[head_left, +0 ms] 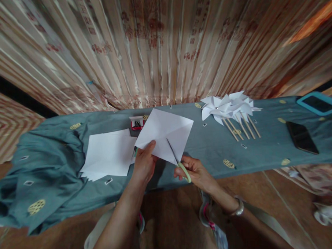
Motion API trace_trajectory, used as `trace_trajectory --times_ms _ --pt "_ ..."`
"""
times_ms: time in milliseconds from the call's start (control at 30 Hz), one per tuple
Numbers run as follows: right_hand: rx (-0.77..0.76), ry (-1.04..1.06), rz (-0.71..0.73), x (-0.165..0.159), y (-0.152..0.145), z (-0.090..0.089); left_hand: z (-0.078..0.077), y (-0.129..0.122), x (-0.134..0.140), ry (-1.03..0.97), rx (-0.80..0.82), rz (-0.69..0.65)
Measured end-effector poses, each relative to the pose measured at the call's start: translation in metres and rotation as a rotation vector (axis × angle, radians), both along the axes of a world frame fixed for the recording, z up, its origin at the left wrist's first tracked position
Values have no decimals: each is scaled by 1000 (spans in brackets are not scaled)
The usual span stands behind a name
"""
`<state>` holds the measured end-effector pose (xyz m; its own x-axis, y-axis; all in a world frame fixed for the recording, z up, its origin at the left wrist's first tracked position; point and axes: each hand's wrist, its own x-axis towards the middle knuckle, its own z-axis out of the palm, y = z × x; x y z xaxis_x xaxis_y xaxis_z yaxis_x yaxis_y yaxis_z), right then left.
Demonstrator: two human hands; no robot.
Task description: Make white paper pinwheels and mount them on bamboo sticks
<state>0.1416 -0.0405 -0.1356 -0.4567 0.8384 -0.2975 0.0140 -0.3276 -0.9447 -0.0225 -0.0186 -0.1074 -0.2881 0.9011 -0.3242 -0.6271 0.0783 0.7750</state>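
Observation:
My left hand (146,162) pinches the lower left side of a white square sheet of paper (166,128), thumb on top. The sheet is held above the table, turned with its corners out, and faint creases cross it. In my right hand (194,170) is a pair of scissors (184,171) with pale green handles. A dark blade lies over the paper, pointing from the near corner toward the middle. The other blade is hidden by the sheet. To the left lies a stack of white paper (109,154). Behind it stands a small red box (137,123) with small dark items inside.
Several white paper pinwheels (225,106) on wooden sticks lie right of centre on the green tablecloth (168,179). Farther right are a black phone (302,137) and a blue-framed tablet (319,103). Cloth is bunched at the left end. A patterned curtain (151,48) hangs behind.

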Motion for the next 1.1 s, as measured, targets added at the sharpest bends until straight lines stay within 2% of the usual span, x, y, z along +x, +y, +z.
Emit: trace_trajectory --times_ms 767,1100 --pt "-26 25 -18 -1 1 1 1 -2 1 12 9 -45" --pt "-22 18 -38 -2 1 11 1 -3 2 7 -1 -40"
